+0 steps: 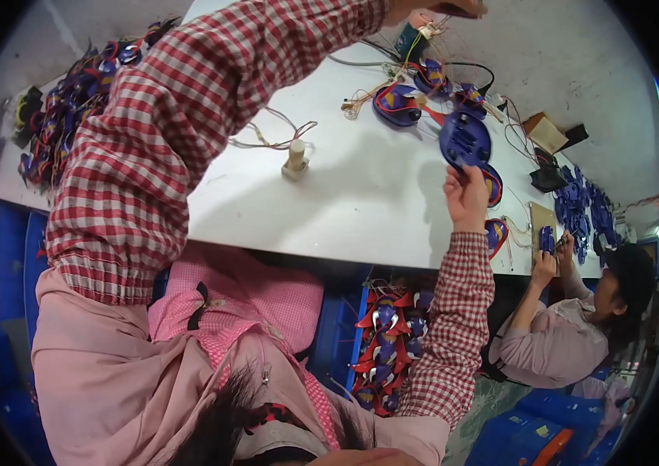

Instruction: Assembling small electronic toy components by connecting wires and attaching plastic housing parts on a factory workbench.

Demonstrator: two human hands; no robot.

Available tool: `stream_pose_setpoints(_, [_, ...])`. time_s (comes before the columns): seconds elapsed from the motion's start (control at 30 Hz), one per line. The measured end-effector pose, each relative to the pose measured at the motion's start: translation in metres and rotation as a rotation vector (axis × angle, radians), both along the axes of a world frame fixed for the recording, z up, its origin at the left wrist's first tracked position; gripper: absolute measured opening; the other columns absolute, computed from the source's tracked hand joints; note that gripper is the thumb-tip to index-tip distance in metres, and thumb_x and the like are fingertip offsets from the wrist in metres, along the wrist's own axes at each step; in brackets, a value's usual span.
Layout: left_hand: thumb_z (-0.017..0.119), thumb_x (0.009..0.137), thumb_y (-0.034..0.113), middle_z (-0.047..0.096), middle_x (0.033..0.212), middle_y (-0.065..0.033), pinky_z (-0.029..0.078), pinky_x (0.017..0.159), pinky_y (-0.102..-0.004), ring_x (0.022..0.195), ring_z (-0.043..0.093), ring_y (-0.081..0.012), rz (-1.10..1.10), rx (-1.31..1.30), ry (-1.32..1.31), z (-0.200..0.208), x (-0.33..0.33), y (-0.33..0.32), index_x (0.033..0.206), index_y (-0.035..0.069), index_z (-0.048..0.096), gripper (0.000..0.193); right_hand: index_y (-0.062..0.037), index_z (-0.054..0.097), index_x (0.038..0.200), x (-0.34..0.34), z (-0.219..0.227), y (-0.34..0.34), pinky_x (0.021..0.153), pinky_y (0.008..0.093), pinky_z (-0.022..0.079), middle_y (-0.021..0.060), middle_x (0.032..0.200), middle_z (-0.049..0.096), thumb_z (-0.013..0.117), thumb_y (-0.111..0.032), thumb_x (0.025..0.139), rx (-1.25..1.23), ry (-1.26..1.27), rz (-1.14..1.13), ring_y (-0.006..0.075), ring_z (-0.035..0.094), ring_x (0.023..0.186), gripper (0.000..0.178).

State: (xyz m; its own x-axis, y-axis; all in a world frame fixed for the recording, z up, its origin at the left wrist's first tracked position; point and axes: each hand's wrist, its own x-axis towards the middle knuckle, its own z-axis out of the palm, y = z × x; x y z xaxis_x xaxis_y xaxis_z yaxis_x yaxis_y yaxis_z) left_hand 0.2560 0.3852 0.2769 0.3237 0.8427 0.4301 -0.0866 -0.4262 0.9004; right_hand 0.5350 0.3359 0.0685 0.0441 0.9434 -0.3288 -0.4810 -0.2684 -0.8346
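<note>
My right hand (467, 200) pinches the lower rim of a dark blue rounded plastic housing (465, 141), held up above the white table with its ribbed side showing. My left arm, in a red checked sleeve, stretches across to the far edge of the table. Only part of my left hand (430, 6) shows at the top of the picture, and its fingers are mostly cut off. Just below it stands a green spool-like item (412, 39) with wires. Blue and yellow assemblies with red trim, such as this one (396, 105), lie beside the housing.
A small white switch-like post (295, 161) stands on the white table (275, 221). Assemblies are heaped at the far left (85, 97); more fill a blue crate (384, 342) below. At right, a co-worker (558, 334) handles a blue part near piled blue housings (574, 202).
</note>
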Motion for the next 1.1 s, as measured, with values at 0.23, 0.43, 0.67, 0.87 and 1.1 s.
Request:
stream_pose_setpoints(0.23, [0.077, 0.069, 0.027, 0.054, 0.091, -0.0075, 0.048, 0.077, -0.0272, 0.083, 0.057, -0.0147, 0.122, 0.239, -0.189, 0.04, -0.051, -0.087, 0.109, -0.001, 0.043, 0.06, 0.0011, 0.056, 0.094, 0.033, 0.047, -0.09, 0.045, 0.024, 0.042, 0.0104, 0.074, 0.06, 0.049, -0.019, 0.088, 0.252, -0.059, 0.163, 0.0145, 0.056, 0.056, 0.022])
stream_pose_setpoints(0.43, [0.073, 0.075, 0.024, 0.052, 0.098, -0.01, 0.05, 0.08, -0.0286, 0.082, 0.057, -0.0147, 0.069, 0.248, 0.017, 0.023, -0.115, -0.204, 0.112, -0.002, 0.04, 0.056, 0.0002, 0.057, 0.089, -0.038, 0.077, -0.179, 0.043, 0.0231, 0.041, 0.0071, 0.072, 0.06, 0.049, -0.023, 0.089, 0.253, -0.226, 0.336, 0.0125, 0.054, 0.052, 0.024])
stream_pose_setpoints(0.67, [0.069, 0.07, 0.01, 0.055, 0.106, -0.0091, 0.041, 0.091, -0.0292, 0.099, 0.054, -0.0145, 0.414, -0.195, 0.045, -0.1, -0.19, -0.29, 0.117, -0.003, 0.046, 0.053, -0.0015, 0.055, 0.084, -0.122, 0.039, -0.188, 0.042, 0.0215, 0.039, 0.0035, 0.066, 0.055, 0.049, -0.021, 0.088, 0.086, -0.439, 0.72, 0.01, 0.051, 0.048, 0.021])
stream_pose_setpoints(0.87, [0.074, 0.065, 0.008, 0.052, 0.104, -0.0099, 0.042, 0.088, -0.027, 0.095, 0.052, -0.0164, 0.59, -0.412, -0.147, -0.212, -0.273, -0.278, 0.121, -0.006, 0.035, 0.07, -0.0036, 0.054, 0.077, -0.19, -0.015, -0.149, 0.039, 0.0205, 0.035, 0.0003, 0.061, 0.049, 0.049, -0.02, 0.087, 0.106, -0.589, 0.958, 0.0076, 0.045, 0.043, 0.02])
stream_pose_setpoints(1.1, [0.08, 0.062, 0.022, 0.047, 0.108, -0.0164, 0.042, 0.089, -0.0301, 0.101, 0.05, -0.0236, 0.877, -0.14, 0.542, -0.266, -0.319, -0.247, 0.117, -0.006, 0.037, 0.075, -0.0036, 0.055, 0.076, -0.207, -0.032, -0.113, 0.038, 0.0215, 0.033, -0.0003, 0.061, 0.048, 0.05, -0.022, 0.087, 0.111, -0.717, 0.952, 0.008, 0.042, 0.042, 0.022])
